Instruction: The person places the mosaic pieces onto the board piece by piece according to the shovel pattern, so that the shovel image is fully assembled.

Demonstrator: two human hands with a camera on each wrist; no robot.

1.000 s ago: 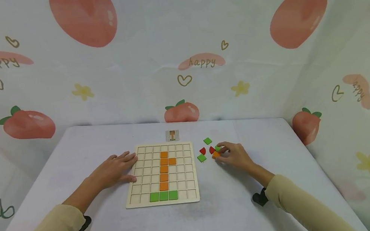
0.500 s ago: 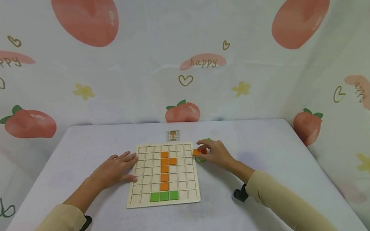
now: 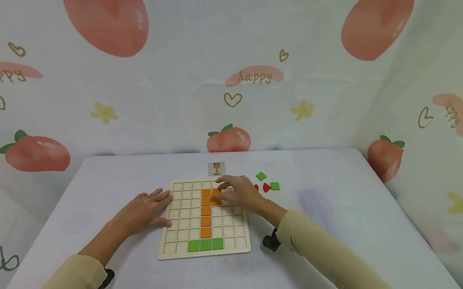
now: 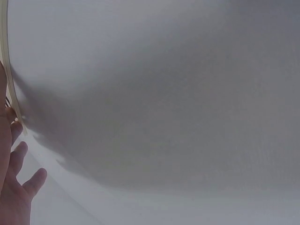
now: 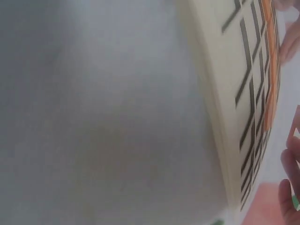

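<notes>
A pale wooden grid board [image 3: 181,234] lies flat on the table. Orange square tiles [image 3: 205,221] form a column in its middle, with one more tile beside the column's upper part. Green square tiles [image 3: 205,244] make a short row at the bottom. My left hand [image 3: 142,214] rests at the board's left edge, fingers extended and some fingertips on the rim. Over the upper board, my right hand [image 3: 241,193] pinches an orange tile [image 3: 216,192] just right of the column's top; whether it touches the board is unclear. The right wrist view shows the board's edge [image 5: 218,108] close up.
Right of the board lie green tiles [image 3: 261,176] and red wedge-shaped pieces [image 3: 266,187], partly behind my right hand. A small picture card [image 3: 216,168] sits just beyond the board. A printed cloth wall [image 3: 170,122] closes off the table's back.
My right hand has carried an orange tile leftward from the loose pieces to the upper part of the board. The left hand has stayed at the board's left edge.
</notes>
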